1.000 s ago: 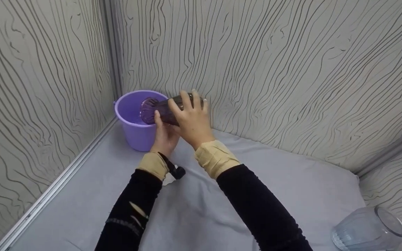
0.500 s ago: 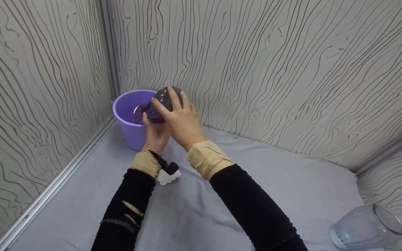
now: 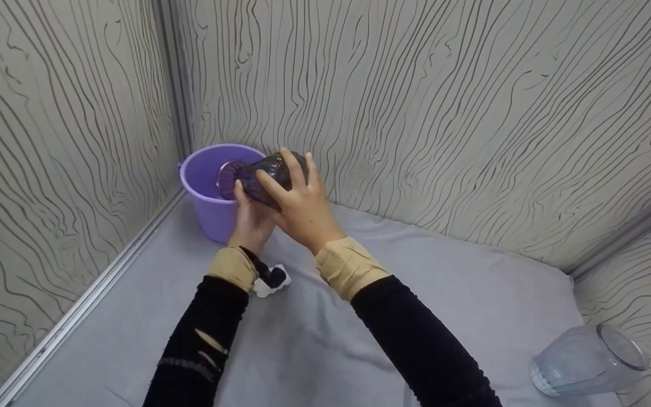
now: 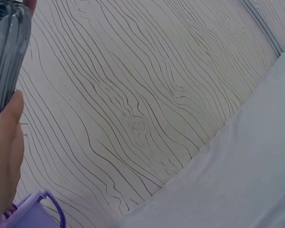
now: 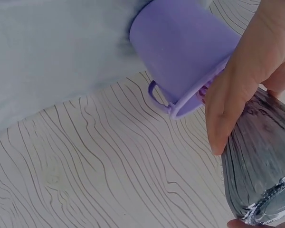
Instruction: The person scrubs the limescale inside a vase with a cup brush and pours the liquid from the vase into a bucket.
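A dark, ribbed glass vase (image 3: 257, 178) with a purple, flared mouth is tipped over the purple bucket (image 3: 221, 217). Its mouth points left, inside the bucket's rim. My left hand (image 3: 252, 223) holds the vase's neck, thumb on the near side and the other fingers mostly hidden beneath. With fingers spread round the wide base end, my right hand (image 3: 306, 212) grips the vase from the right. In the right wrist view the base of the glass vase (image 5: 261, 156) looks smoky grey, and only fingertips of the right hand show at its edges.
A clear ribbed glass vase (image 3: 580, 362) is on the grey cloth (image 3: 461, 316) at the lower right. Something small and white (image 3: 272, 285) lies by my left wrist. Patterned wall panels (image 3: 416, 113) enclose the back and left; the bucket stands in their corner.
Half a second ago the held vase's base end swung left and up, tilting it more steeply. Now it has come back somewhat right and lower. Both hands keep their hold.
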{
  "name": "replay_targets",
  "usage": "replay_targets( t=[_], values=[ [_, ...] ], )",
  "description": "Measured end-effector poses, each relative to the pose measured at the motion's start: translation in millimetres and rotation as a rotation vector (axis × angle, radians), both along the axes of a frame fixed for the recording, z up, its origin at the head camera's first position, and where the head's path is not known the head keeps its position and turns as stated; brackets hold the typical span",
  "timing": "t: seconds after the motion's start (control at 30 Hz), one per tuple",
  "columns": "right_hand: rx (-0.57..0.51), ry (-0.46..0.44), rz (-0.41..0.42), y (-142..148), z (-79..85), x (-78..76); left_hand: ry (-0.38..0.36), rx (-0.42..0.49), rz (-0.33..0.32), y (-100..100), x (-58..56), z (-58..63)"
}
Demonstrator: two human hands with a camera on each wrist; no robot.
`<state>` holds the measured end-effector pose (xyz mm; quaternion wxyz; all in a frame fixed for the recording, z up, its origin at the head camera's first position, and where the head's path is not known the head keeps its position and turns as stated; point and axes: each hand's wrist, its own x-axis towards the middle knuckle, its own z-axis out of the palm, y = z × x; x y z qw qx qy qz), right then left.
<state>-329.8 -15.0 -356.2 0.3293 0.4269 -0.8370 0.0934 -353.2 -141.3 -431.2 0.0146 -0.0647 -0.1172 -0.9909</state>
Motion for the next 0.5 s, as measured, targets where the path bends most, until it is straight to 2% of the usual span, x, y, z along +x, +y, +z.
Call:
replay_targets(
  t=[0.1, 0.23, 0.37, 0.5],
  values=[
    [-0.041, -0.015, -0.011, 9.3, -7.2, 0.4, -0.040, -0.052, 0.022, 2.0, -1.4, -4.3],
    [-0.174, -0.060, -0.023, 24.2, -24.3, 3.8, -0.071, -0.140, 0.070, 4.8, -0.5, -6.1],
    [-0.336, -0.125, -0.052, 38.8, -48.4, 9.1, -0.068, -0.315, 0.147, 10.3, 3.3, -8.6],
    [-0.496, -0.204, -0.085, 49.6, -74.7, 17.5, -0.074, -0.448, 0.222, 17.8, 10.5, -14.2]
  ],
)
